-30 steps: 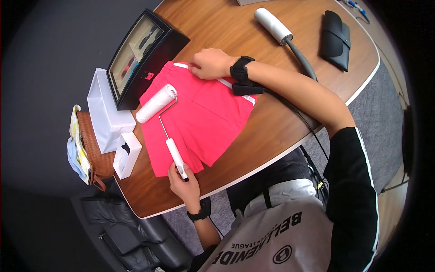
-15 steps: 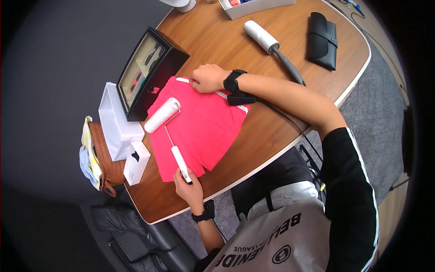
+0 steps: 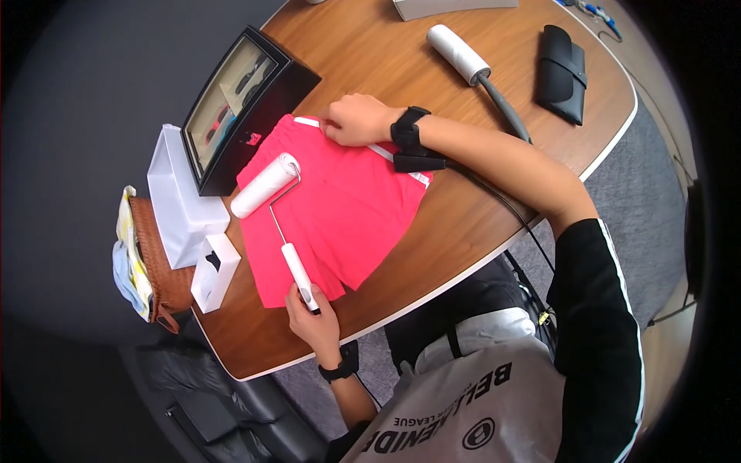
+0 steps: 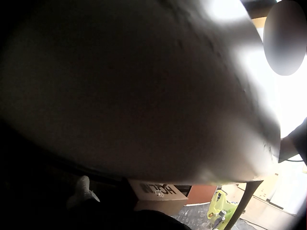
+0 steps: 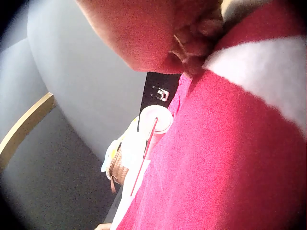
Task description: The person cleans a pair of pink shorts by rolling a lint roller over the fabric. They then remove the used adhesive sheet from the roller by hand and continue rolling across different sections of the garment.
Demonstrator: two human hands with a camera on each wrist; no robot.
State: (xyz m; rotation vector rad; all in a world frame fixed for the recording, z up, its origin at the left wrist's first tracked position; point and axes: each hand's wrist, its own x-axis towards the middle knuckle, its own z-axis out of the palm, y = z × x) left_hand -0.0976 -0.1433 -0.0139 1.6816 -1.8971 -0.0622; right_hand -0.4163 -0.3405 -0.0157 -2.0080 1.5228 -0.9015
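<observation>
Bright pink shorts [image 3: 351, 208] with white side stripes lie flat on the wooden table. My left hand [image 3: 315, 322] grips the white handle of a lint roller [image 3: 264, 187] near the leg hems. Its white cylinder rests across the shorts on the side by the black case, joined to the handle by a bent metal rod. At the waistband, my right hand [image 3: 359, 120] holds the fabric with curled fingers, beside the white stripe. The right wrist view shows these fingers [image 5: 192, 45] close up against the cloth, fingertips partly hidden. In the left wrist view the left hand is hidden.
A black glass-lidded case [image 3: 247, 108] stands beside the shorts, near a white box [image 3: 181, 197], a smaller white box [image 3: 216, 272] and a brown woven basket [image 3: 164, 258]. Farther back lie a grey-handled lint roller [image 3: 459, 54] and a black pouch [image 3: 562, 73].
The head view has shifted slightly back and forth. Both hands, the lint roller and the shorts keep nearly the same places relative to each other.
</observation>
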